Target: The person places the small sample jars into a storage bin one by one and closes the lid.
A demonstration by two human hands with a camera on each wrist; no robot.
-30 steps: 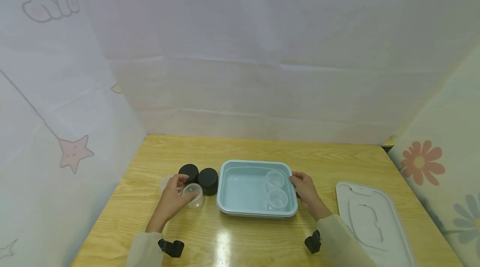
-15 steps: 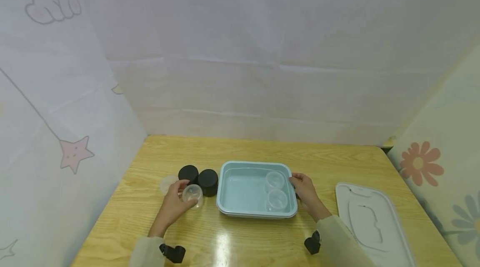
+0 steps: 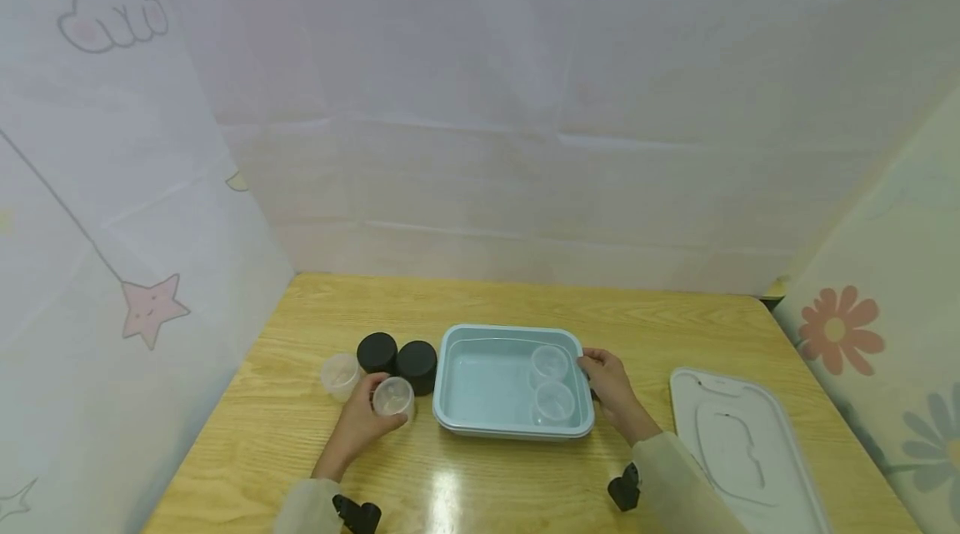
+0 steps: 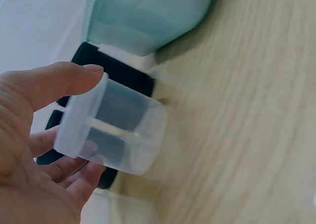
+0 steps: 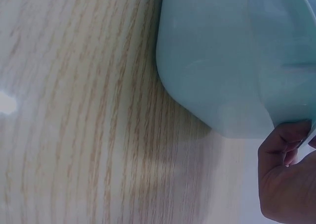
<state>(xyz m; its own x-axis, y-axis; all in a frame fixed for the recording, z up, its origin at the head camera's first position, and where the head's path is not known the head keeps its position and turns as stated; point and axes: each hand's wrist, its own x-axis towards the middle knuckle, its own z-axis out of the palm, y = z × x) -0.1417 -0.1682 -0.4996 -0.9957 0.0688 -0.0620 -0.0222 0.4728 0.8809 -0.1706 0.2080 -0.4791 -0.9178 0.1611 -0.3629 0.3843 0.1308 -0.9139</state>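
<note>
My left hand (image 3: 358, 426) grips a small clear plastic cup (image 3: 394, 397) by its sides, thumb on one side and fingers on the other. In the left wrist view, the same cup (image 4: 123, 125) shows a thick rim and translucent walls. To the right sits a light-blue rectangular tub (image 3: 480, 384), where two similar clear cups (image 3: 554, 403) stand along the right side. My right hand (image 3: 611, 388) holds the tub's right rim; the right wrist view shows its fingers (image 5: 291, 132) curled at the tub's edge.
Two black round containers (image 3: 417, 359) stand behind the gripped cup, left of the tub. Another clear cup (image 3: 339, 376) is farther left. A white lid-like panel (image 3: 742, 442) lies at the right of the wooden table (image 3: 637, 313). Cloth-covered walls enclose the back and sides.
My left hand has closed in on the clear cup and shifted slightly right with it, exposing more of the cup at far left. The right hand stays at the tub's rim.
</note>
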